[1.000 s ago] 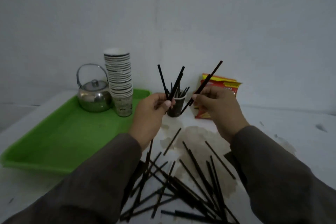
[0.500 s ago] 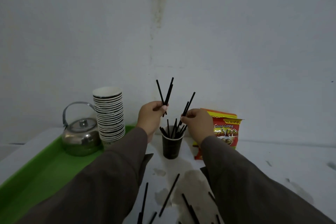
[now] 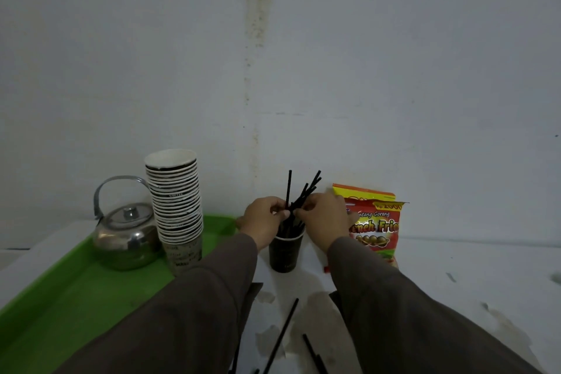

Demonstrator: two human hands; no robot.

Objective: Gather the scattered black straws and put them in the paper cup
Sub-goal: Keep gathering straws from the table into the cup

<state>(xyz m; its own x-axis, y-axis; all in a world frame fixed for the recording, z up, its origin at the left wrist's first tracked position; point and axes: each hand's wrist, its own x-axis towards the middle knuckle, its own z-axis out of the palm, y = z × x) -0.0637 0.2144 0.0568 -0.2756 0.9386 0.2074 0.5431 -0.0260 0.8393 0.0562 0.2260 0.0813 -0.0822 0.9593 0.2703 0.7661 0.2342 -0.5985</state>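
Observation:
A dark paper cup (image 3: 285, 253) stands on the white table near the wall, with several black straws (image 3: 304, 194) sticking up out of it. My left hand (image 3: 263, 219) and my right hand (image 3: 323, 215) meet just above the cup's rim, both pinching the straws where they cross. The straws' lower ends reach down into the cup. A few loose black straws (image 3: 283, 334) lie on the table between my sleeves at the bottom of the view.
A green tray (image 3: 54, 307) at the left carries a steel kettle (image 3: 126, 229) and a tall stack of paper cups (image 3: 177, 206). A red and yellow snack bag (image 3: 375, 222) leans right of the cup. The wall is close behind.
Both hands have come together and dropped onto the cup's mouth, lowering their straws into it. The view has tilted up, so most of the scattered straws left the frame.

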